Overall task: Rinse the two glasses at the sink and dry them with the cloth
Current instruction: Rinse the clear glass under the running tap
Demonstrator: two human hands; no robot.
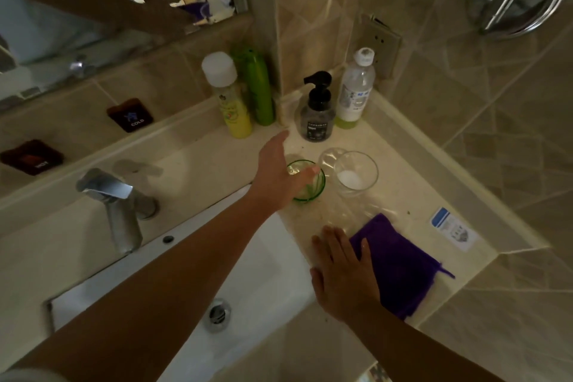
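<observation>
A green glass [313, 187] and a clear glass [356, 174] stand side by side on the counter right of the sink [273, 260]. My left hand [279, 170] reaches across the basin and its thumb and palm touch the green glass at its rim; the fingers are spread, not closed around it. My right hand [342, 273] lies flat, fingers apart, on the counter edge, partly over the left side of the purple cloth [400, 263]. The clear glass is apart from both hands.
A chrome tap [114, 205] stands left of the basin, the drain [218, 313] below. Yellow [229, 96] and green [257, 87] bottles, a black pump dispenser [317, 112] and a clear bottle [356, 90] line the back corner. A paper card [454, 228] lies right of the cloth.
</observation>
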